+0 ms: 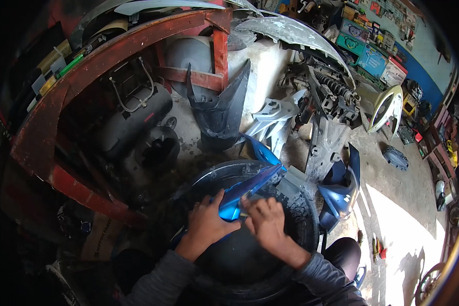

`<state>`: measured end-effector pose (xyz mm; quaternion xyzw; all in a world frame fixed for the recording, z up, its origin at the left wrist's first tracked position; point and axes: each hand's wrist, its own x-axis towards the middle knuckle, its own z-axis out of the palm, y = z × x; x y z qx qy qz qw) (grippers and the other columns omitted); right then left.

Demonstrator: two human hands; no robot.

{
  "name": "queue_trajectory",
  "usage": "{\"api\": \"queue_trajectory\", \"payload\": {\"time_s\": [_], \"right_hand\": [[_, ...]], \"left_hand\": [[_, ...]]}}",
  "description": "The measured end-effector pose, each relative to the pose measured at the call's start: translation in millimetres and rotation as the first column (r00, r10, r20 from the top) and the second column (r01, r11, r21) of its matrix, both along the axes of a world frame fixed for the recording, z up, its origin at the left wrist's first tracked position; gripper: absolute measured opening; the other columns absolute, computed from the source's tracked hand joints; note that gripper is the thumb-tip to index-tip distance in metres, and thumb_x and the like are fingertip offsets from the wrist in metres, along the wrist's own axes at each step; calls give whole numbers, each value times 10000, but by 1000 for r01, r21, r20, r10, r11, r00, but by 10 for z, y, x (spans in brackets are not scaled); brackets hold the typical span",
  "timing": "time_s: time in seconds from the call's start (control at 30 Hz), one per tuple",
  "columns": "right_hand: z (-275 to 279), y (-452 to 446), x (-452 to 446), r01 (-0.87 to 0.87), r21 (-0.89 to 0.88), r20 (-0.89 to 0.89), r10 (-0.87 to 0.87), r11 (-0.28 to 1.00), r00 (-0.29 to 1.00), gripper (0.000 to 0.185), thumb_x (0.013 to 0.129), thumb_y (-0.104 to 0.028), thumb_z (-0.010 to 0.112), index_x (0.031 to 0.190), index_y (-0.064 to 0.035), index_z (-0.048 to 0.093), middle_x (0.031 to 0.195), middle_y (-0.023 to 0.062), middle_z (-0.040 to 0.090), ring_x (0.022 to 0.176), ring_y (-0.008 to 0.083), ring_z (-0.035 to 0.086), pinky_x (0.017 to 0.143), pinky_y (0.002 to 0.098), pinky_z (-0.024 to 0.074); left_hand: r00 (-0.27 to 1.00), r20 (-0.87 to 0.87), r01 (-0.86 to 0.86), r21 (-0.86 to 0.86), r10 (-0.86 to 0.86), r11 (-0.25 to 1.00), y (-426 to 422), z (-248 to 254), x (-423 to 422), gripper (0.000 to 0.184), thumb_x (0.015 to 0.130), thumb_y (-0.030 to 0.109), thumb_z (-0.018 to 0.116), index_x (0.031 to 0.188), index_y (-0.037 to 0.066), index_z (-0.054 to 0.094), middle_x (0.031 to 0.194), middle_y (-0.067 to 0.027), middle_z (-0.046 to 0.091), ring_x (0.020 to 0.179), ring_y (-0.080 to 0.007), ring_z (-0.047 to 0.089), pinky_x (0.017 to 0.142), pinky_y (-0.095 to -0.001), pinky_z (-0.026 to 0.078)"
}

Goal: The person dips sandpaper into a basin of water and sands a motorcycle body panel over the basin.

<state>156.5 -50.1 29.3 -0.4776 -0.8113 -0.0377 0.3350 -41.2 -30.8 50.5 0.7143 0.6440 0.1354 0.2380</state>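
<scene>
My left hand (206,224) is closed around a glossy blue motorcycle fairing panel (233,198), its thumb lying along the near edge. The panel is long and pointed, tilted with its tip up to the right, above a round black tub (313,219). Against the panel's right side presses my right hand (266,223), its fingers curled together. A thin yellowish edge shows by those fingers, but I cannot make out what they hold. Dark contents lie inside the tub, with a grey whitish patch at its right wall.
Behind the tub stand a black plastic fender (217,115) and silver body parts (275,115). A blue fairing piece (341,191) leans at the right. A red metal frame (58,117) with a black air tank (132,120) fills the left. Tools (378,248) lie on the sunlit floor.
</scene>
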Motion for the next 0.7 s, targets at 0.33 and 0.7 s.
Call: {"api": "queue_trajectory", "payload": {"time_s": [0.33, 0.7], "right_hand": [[-84, 153, 111, 94, 24, -12, -94, 995, 996, 616, 754, -90, 772, 1365, -74, 695, 942, 58, 565, 883, 280, 543, 755, 416, 437], [-20, -74, -61, -43, -33, -77, 40, 999, 996, 513, 786, -50, 741, 1298, -50, 726, 949, 83, 577, 872, 290, 553, 745, 418, 453]], "left_hand": [[1000, -6, -12, 2, 12, 1000, -7, -19, 8, 1050, 669, 550, 852, 1565, 144, 481, 1475, -281, 554, 1283, -537, 571, 1036, -639, 480], [1000, -5, -9, -9, 9, 1000, -10, -8, -5, 1046, 668, 544, 847, 1559, 138, 483, 1421, -271, 583, 1280, -524, 574, 1043, -620, 483]]}}
